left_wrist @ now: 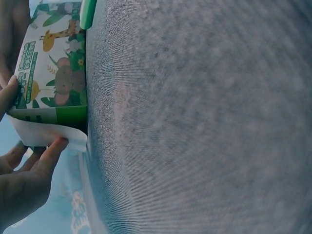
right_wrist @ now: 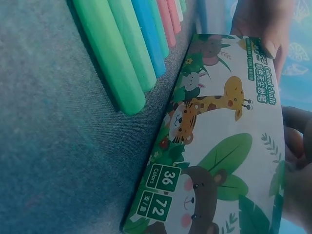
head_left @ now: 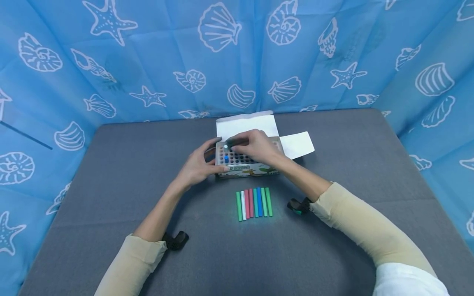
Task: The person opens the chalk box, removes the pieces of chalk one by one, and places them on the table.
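A chalk box [head_left: 247, 169] printed with cartoon animals sits on the table, its lid folded up at the back. My left hand [head_left: 198, 163] grips the box's left end, thumb on the front edge; in the left wrist view its fingers touch a white end flap [left_wrist: 46, 132]. Over the holed tray [head_left: 240, 158] inside, my right hand [head_left: 255, 144] has thumb and forefinger together at a white chalk stick [head_left: 226, 146] poking up near the left back corner. In front of that stick, a blue chalk stick [head_left: 226, 158] stands in a hole. The right fingertips are hidden in both wrist views.
Several chalk sticks [head_left: 260, 202], green, white, red and blue, lie side by side in a row before the box. Another white flap [head_left: 297, 145] sticks out at the box's right end. A blue shell-patterned curtain [head_left: 252, 53] hangs behind the grey table [head_left: 148, 148].
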